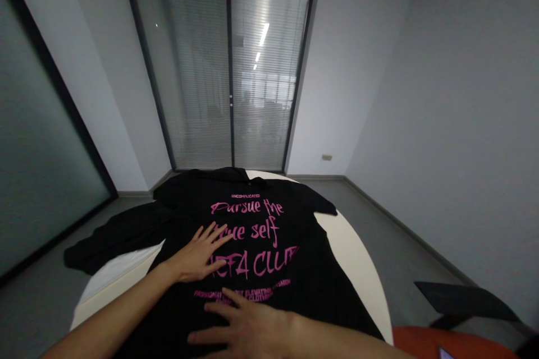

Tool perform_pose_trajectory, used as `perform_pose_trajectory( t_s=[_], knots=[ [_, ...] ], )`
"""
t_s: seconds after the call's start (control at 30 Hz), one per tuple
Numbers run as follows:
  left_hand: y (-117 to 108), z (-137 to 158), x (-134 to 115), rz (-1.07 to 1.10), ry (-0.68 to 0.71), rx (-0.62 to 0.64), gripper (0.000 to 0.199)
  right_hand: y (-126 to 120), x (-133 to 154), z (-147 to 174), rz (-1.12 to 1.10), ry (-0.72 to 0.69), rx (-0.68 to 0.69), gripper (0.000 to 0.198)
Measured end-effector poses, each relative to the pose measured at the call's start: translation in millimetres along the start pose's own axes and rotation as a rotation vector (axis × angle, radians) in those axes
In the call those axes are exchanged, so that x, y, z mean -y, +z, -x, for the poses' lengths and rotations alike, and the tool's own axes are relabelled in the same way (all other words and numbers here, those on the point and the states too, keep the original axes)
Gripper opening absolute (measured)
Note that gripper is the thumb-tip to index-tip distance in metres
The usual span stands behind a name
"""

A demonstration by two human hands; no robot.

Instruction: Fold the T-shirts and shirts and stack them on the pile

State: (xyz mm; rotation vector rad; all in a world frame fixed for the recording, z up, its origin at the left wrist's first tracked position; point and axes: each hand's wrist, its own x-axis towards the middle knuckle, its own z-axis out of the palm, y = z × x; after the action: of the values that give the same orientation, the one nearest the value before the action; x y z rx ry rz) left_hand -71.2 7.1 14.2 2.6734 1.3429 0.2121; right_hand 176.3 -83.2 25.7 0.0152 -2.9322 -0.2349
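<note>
A black T-shirt (311, 269) with pink lettering lies spread on a round, cream-coloured table (362, 258), its collar at the far side. My left hand (196, 255) rests on the shirt's left half, palm down and fingers spread over the start of the printed lines. Closer to me, my right hand (248, 328) is also palm down on the lower part of the print, fingers apart and pointing left. Neither hand holds anything. My forearms and hands cover some of the letters and part of the lower shirt.
Another stretch of black cloth (118, 233) hangs over the table's left edge, near a white patch (122, 266). An orange seat (446, 342) and a dark armrest-like part (463, 300) stand at the lower right. Beyond the table is a glazed partition with blinds (189, 78).
</note>
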Motion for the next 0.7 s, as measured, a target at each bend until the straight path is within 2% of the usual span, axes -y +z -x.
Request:
perform_pose_trajectory(
  t_s=[0.1, 0.17, 0.2, 0.27, 0.33, 0.4, 0.43, 0.5, 0.57, 0.7],
  knots=[
    [-1.6, -2.8, -1.5, -0.037, -0.066, -0.083, 0.058, 2.5, -15.2, 10.0, -0.088, -0.013, -0.032, 0.042],
    [-5.4, -7.3, -6.4, -0.070, -0.067, -0.166, 0.049, -4.9, -38.5, 25.0, -0.165, 0.104, -0.051, 0.037],
    [-8.1, -10.2, -10.7, -0.082, -0.040, -0.196, 0.043, -10.6, -52.8, 35.1, -0.167, 0.210, -0.053, 0.035],
    [-14.7, -16.6, -24.2, -0.082, 0.048, -0.217, 0.033, -21.9, -82.4, 59.1, -0.093, 0.554, -0.077, 0.028],
    [-20.8, -23.0, -45.2, -0.041, 0.162, -0.193, 0.030, -28.0, -108.9, 84.9, -0.003, 0.923, -0.135, 0.031],
    [-23.9, -28.0, -72.4, 0.038, 0.301, -0.152, 0.030, -25.8, -128.5, 108.9, 0.003, 1.140, -0.087, 0.039],
    [-23.6, -29.6, -87.2, 0.079, 0.389, -0.112, 0.033, -22.0, -135.3, 119.6, -0.034, 1.183, -0.031, 0.044],
    [-19.2, -30.7, -116.6, 0.140, 0.575, -0.024, 0.049, -12.0, -143.2, 137.8, -0.131, 1.181, 0.055, 0.051],
    [-11.1, -29.7, -141.9, 0.181, 0.719, 0.048, 0.063, -3.1, -145.7, 151.6, -0.202, 1.150, 0.069, 0.054],
    [6.1, -28.7, -174.1, 0.169, 0.875, 0.121, 0.059, 0.2, -143.9, 165.1, -0.271, 1.117, 0.034, 0.057]
  ],
)
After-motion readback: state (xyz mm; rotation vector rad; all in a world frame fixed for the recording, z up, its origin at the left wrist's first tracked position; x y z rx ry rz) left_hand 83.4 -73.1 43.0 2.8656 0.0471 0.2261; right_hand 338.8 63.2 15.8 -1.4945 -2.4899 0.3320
